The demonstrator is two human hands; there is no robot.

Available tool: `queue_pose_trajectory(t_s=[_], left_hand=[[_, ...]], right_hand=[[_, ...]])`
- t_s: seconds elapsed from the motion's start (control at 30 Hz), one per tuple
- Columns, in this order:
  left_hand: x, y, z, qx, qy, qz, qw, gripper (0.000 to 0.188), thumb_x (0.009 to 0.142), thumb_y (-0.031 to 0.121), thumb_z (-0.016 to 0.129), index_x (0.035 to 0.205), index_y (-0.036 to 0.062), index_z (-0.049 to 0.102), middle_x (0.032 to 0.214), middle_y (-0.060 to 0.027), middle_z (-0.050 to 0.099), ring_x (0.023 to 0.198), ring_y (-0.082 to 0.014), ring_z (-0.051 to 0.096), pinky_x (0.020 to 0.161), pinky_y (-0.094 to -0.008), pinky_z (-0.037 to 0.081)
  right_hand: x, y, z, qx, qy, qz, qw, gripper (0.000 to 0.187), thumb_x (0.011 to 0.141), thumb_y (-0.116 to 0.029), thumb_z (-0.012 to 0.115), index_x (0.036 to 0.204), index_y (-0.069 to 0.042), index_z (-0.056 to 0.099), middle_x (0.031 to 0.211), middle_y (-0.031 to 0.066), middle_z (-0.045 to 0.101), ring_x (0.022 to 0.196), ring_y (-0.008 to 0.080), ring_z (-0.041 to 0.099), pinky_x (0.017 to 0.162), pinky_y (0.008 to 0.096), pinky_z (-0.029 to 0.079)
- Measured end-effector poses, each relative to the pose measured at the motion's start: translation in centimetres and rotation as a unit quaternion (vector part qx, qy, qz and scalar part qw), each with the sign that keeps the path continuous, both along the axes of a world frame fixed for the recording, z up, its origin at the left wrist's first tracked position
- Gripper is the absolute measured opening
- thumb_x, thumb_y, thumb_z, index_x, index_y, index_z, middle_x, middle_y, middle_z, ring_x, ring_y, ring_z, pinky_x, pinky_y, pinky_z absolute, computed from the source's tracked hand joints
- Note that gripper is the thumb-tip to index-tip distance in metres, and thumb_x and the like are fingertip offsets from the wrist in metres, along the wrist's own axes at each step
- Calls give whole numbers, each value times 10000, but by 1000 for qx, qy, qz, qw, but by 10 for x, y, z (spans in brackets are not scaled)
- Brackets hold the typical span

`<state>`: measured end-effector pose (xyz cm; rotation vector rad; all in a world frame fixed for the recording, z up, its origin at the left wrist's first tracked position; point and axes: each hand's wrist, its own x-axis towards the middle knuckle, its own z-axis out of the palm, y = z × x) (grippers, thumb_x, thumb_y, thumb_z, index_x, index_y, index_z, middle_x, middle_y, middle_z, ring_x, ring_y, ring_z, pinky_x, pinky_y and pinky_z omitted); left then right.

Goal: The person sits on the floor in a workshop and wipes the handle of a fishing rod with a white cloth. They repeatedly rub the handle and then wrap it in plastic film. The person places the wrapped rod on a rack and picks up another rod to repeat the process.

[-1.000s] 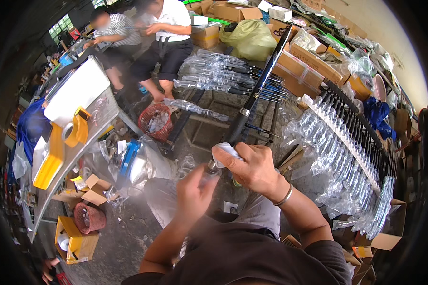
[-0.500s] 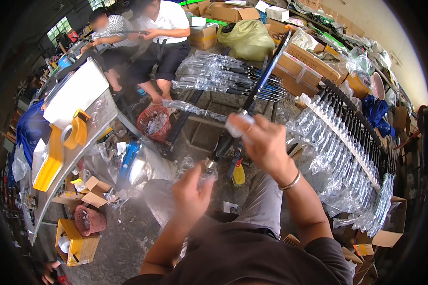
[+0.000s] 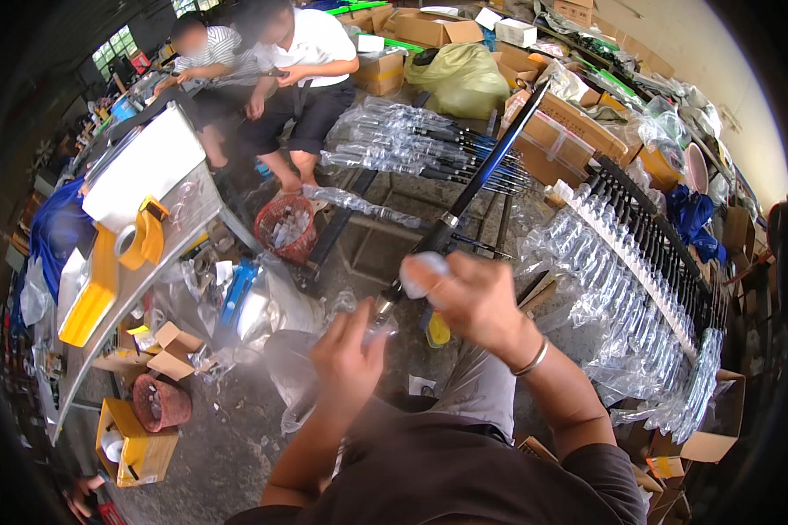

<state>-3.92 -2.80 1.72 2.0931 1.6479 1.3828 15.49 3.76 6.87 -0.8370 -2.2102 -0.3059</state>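
A fishing rod (image 3: 485,175) with a blue-black blank slants from the middle of the view up to the far right. My left hand (image 3: 348,352) is closed round its butt end, where a silvery ring and some clear plastic show. My right hand (image 3: 477,302), with a bangle at the wrist, pinches a white cloth (image 3: 425,273) against the rod's dark grip, just above my left hand. Beyond the rod, a stack of plastic-sleeved rods (image 3: 394,136) lies across a metal stand. A single wrapped rod (image 3: 363,204) rests nearer on the stand.
To the right, many sleeved rods lean along a rack (image 3: 635,249). On the left stands a table (image 3: 179,219) with a yellow tape dispenser (image 3: 131,245). Red baskets (image 3: 286,229) and an open carton (image 3: 136,451) sit on the floor. Two people sit at the back left.
My right hand and the cloth have slid down the rod toward my left hand. The rod has shifted slightly right. The person in white has lowered one hand.
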Motion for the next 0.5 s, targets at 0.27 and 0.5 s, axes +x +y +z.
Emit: queue_pose_trajectory(t_s=[0.27, 0.5], left_hand=[[-3, -1, -10, -123, -204, -94, 967, 333, 834, 71, 641, 1142, -39, 581, 874, -115, 664, 722, -149, 634, 575, -284, 489], [-13, -7, -13, -233, -269, -131, 925, 297, 865, 78, 608, 1133, -46, 580, 764, -50, 621, 598, -79, 537, 514, -222, 427]], right_hand=[[-5, 4, 7, 39, -3, 6, 999, 446, 664, -52, 632, 1096, -161, 628, 632, 25, 477, 471, 154, 515, 395, 299, 442], [7, 37, 7, 27, 130, -20, 991, 413, 684, -23, 621, 1073, -160, 644, 627, 47, 494, 485, 194, 530, 399, 324, 438]])
